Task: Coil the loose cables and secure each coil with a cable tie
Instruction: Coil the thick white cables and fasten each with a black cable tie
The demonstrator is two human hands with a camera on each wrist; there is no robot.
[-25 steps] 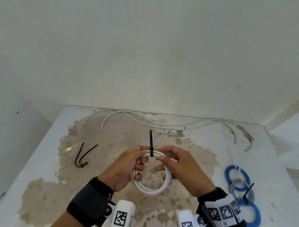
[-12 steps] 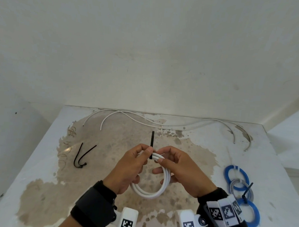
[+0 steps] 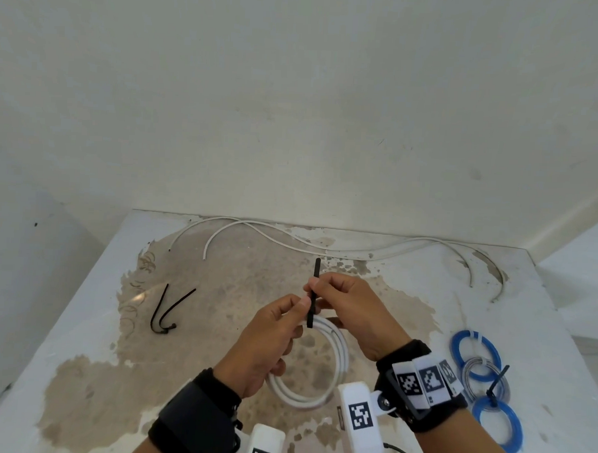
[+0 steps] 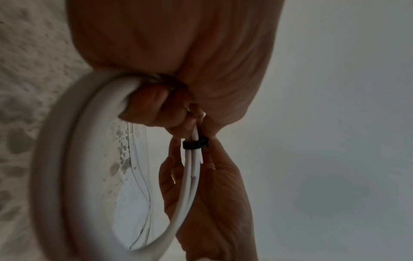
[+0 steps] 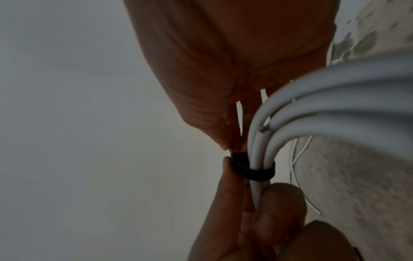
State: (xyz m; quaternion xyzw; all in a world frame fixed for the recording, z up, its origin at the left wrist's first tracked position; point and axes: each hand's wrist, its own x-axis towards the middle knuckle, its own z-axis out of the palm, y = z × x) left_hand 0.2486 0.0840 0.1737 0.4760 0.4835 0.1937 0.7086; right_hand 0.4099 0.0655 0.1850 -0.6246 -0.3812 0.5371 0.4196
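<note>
Black wrist straps point(image 3: 193, 423), white camera housings point(image 3: 359, 420) with black-and-white square markers.

White table with a worn brown patch point(image 3: 240, 292), plain off-white wall point(image 3: 296, 106) behind it

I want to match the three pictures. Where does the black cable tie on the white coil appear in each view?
Head: black cable tie stands upright at centre, between both hands.
Left wrist: a black band just right of centre.
Right wrist: a black band below centre.
Shared landmark: the white coil it wraps.
</note>
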